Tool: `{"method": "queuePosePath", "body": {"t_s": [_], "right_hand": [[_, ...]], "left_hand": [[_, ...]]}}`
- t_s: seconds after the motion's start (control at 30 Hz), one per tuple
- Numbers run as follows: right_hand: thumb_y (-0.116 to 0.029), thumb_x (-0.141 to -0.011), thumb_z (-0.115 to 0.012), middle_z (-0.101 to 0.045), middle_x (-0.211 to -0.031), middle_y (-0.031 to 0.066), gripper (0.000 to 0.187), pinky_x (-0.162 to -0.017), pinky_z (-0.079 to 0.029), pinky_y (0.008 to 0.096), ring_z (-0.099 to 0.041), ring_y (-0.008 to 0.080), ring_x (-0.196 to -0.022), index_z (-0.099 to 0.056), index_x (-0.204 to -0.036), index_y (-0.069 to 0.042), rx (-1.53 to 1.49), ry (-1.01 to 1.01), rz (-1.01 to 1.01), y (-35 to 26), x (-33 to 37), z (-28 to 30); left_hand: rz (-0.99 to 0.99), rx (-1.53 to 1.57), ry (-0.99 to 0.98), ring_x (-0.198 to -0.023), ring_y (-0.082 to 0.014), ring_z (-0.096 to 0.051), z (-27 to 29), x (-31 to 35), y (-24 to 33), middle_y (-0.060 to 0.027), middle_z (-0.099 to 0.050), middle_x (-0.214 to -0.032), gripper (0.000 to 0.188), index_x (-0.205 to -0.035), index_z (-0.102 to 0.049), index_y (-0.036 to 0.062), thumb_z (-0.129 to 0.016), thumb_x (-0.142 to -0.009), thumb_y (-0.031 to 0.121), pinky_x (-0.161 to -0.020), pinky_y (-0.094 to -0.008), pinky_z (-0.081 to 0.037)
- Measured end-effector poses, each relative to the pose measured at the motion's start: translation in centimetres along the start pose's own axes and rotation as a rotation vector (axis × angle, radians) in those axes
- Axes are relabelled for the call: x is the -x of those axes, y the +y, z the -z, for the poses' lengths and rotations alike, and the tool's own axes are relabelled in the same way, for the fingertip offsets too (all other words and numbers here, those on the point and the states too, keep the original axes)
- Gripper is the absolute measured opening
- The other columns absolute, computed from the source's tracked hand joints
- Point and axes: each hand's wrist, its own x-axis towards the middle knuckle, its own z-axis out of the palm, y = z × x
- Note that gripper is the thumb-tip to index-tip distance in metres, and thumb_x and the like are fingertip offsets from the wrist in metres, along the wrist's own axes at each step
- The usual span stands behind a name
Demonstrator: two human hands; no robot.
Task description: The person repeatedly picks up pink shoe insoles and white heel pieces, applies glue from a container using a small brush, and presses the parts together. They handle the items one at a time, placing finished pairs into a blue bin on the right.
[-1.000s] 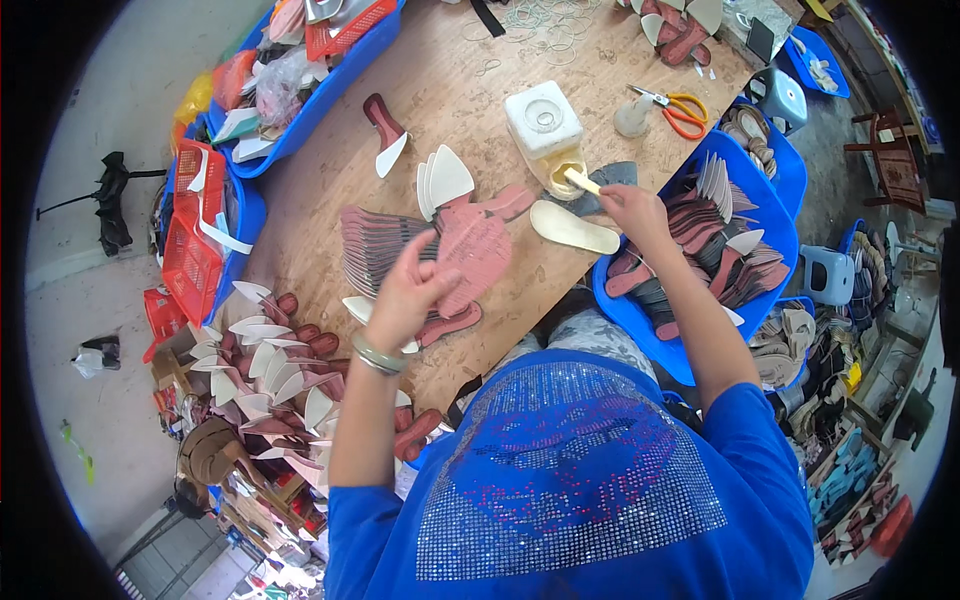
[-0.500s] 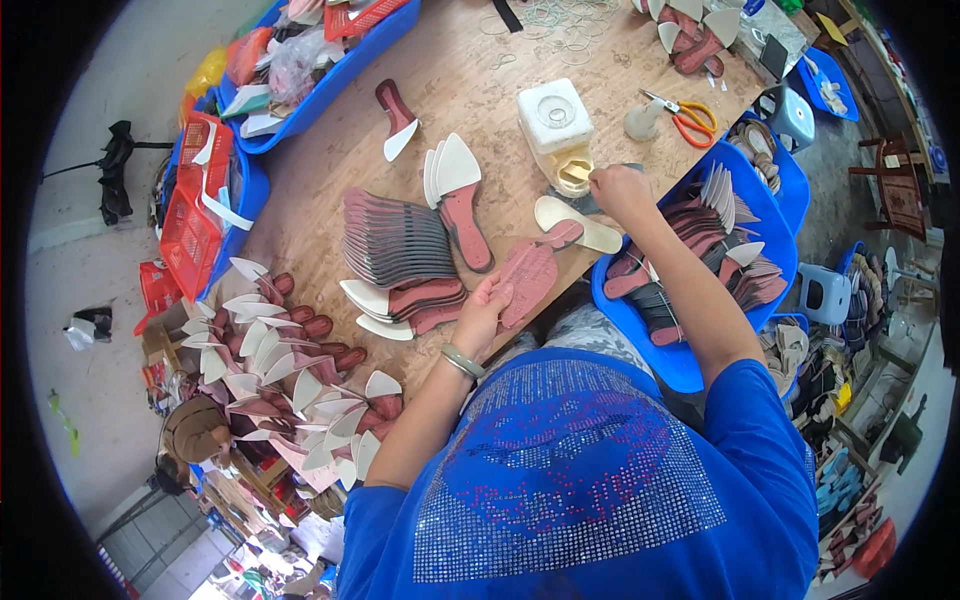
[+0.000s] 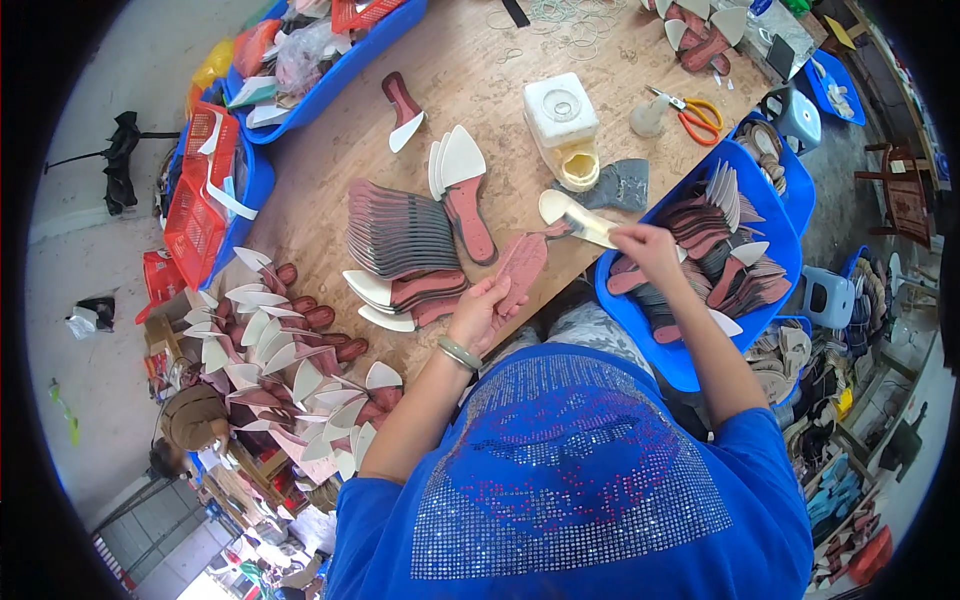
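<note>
My left hand (image 3: 483, 310) gripped a reddish-brown insole piece (image 3: 520, 268) by its near end, fingers closed around it, at the near edge of the wooden table (image 3: 470, 90). My right hand (image 3: 643, 245) was closed on a small brush (image 3: 590, 228), its tip over the cream insole (image 3: 572, 217) lying just right of the held piece. The white glue pot (image 3: 562, 120) stood farther back, beside a grey rag (image 3: 618, 185). Judgement: the coating would go best with the held piece kept flat and steady and its face turned up, and the brush drawn in even strokes without dripping on the fanned stack of insoles (image 3: 400, 240) to the left. Left forearm came in from the near side, wrist bent inward, a bangle (image 3: 458, 353) on it. Right arm reached forward over the blue bin (image 3: 770, 225), elbow out to the right, hand turned palm-down.
</note>
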Motion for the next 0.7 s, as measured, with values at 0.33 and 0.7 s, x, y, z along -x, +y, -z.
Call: {"method": "queuePosePath", "body": {"t_s": [0.33, 0.7], "right_hand": [[-0.024, -0.081, -0.069, -0.07, -0.076, 0.0084, 0.022, -0.062, -0.049, 0.0273, -0.064, 0.014, -0.065, -0.073, -0.096, -0.007, 0.018, -0.11, 0.025, -3.3, 2.2, -2.8], [-0.031, -0.08, -0.064, -0.066, -0.07, 0.0149, 0.02, -0.059, -0.053, 0.0403, -0.066, 0.0307, -0.064, -0.074, -0.088, -0.016, 0.376, 0.157, 0.012, 2.2, -0.4, -2.5]], "left_hand": [[0.053, 0.057, 0.058, -0.078, -0.0122, -0.064, 1.8, -0.4, -1.0, -0.0045, -0.064, -0.096, 0.023, -0.112, -0.056, 0.0034, -0.056, -0.095, 0.018, -0.061, -0.0198, -0.052], [-0.07, -0.279, 0.064, -0.076, -0.0053, -0.061, 3.3, -1.5, 0.8, 0.0022, -0.064, -0.093, 0.022, -0.113, -0.057, 0.0073, -0.056, -0.095, 0.021, -0.063, -0.0192, -0.051]]}}
